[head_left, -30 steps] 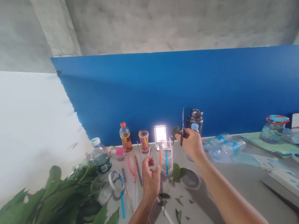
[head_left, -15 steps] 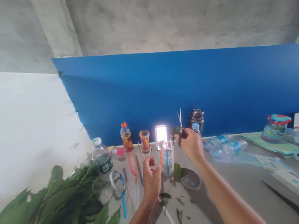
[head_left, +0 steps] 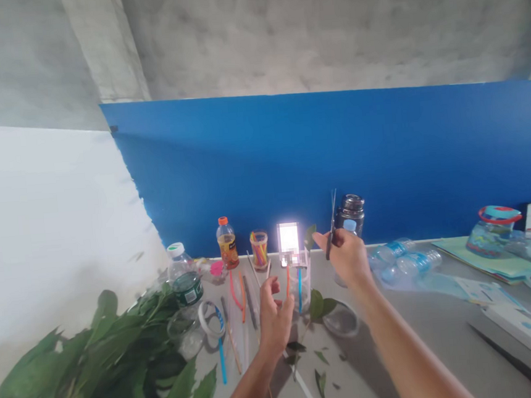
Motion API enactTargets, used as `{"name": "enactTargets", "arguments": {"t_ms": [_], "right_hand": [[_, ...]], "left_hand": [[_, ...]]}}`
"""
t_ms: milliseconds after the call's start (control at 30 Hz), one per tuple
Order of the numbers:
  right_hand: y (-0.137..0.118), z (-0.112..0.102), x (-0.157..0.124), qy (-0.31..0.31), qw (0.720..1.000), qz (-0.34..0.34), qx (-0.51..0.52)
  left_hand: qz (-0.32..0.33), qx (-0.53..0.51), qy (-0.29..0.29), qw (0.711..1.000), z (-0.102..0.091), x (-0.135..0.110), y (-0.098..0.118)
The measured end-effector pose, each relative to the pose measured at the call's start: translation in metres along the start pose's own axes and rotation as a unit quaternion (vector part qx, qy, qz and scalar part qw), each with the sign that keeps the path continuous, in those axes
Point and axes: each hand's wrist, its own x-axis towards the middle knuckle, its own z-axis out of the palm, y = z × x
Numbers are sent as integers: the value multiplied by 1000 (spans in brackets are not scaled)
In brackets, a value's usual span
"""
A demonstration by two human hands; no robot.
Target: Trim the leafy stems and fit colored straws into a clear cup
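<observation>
A blue panel (head_left: 319, 169) runs across the view beneath a bare concrete wall (head_left: 325, 33), a white board (head_left: 48, 212) meets it on the left, and a grey tabletop (head_left: 411, 328) stretches below them. Taking a clear plastic cup (head_left: 300, 292) as the clock's centre, a large bundle of leafy branches (head_left: 98, 362) lies near nine o'clock, an orange-capped juice bottle (head_left: 227, 242) stands at ten, a steel flask (head_left: 351, 215) stands at two, and crushed water bottles (head_left: 404, 265) lie at three. The right hand (head_left: 347, 257) sits between two and three o'clock, its fingers (head_left: 329, 240) wrapped closely around a pair of scissors (head_left: 332, 230). The scissors' blades are narrowly together, and their long axis stands nearly upright, leaning toward one o'clock, with the tips above the hand. The left hand (head_left: 274, 322) sits at eight o'clock, its fingers (head_left: 274, 288) curled to a narrow gap; whether they pinch anything thin cannot be told. Those fingertips are just beside the cup, nearer to it than the right hand, and the scissors lie from them at about two o'clock, across the cup's mouth. An orange straw (head_left: 287, 282) and a blue straw (head_left: 300, 289) stand in the cup, a glaring white patch (head_left: 288, 237) hides what is just behind its rim, a leaf (head_left: 310, 236) stands just left of the blades, and a leafy sprig (head_left: 316, 304) lies at four o'clock.
</observation>
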Motion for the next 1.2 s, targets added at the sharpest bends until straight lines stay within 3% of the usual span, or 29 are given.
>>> {"name": "enactTargets", "arguments": {"t_ms": [233,433,633,1200], "right_hand": [[-1,-3,13,34,992,-16,124],[-10,3,32,-42,962,-81,256],[-10,4,34,-95,977,-64,180],[-19,-3,22,-63,989,-65,113]], "left_hand": [[3,-4,0,1000,1,1,-1],[-9,-1,-3,1000,0,1,0],[-11,-1,-4,1000,-1,2,2],[8,13,-16,1000,2,4,-8]]}}
